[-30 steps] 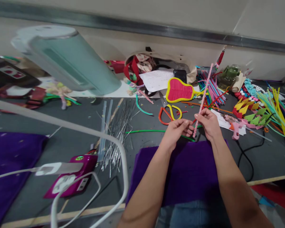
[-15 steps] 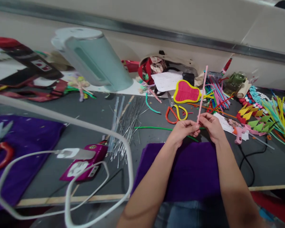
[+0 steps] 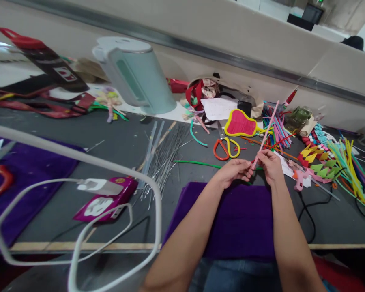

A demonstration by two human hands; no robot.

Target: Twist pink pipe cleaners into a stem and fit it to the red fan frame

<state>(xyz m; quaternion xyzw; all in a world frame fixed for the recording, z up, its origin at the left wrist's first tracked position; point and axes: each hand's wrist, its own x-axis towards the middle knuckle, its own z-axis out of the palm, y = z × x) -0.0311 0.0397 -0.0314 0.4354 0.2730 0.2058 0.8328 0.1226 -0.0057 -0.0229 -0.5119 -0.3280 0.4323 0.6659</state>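
Note:
A thin pink pipe cleaner point(image 3: 268, 129) slants up and to the right from between my fingers. Near its lower end my left hand point(image 3: 235, 172) pinches it, thumb against fingers. My right hand point(image 3: 270, 165) grips it just beside the left, also with fingers closed. Both hands hover past the far edge of a folded purple cloth point(image 3: 228, 219). Behind them lies a green pipe cleaner point(image 3: 200, 163), partly hidden by my hands. Scissors with one orange and one yellow handle loop point(image 3: 221, 150) rest beyond, below a pink pear-shaped piece edged in yellow point(image 3: 240, 123).
To the left are cut metal wires point(image 3: 167, 162), a magenta packet point(image 3: 109, 202) under a white charger, and a looping white cable point(image 3: 158, 211). A pale green kettle point(image 3: 140, 77) stands at the back. On the right lie a pink glue gun point(image 3: 299, 180) and bundled pipe cleaners point(image 3: 353, 166).
The pink pipe cleaner has tilted from nearly upright further to the right. My left fingers have spread a little along its lower end, and the camera view has shifted slightly.

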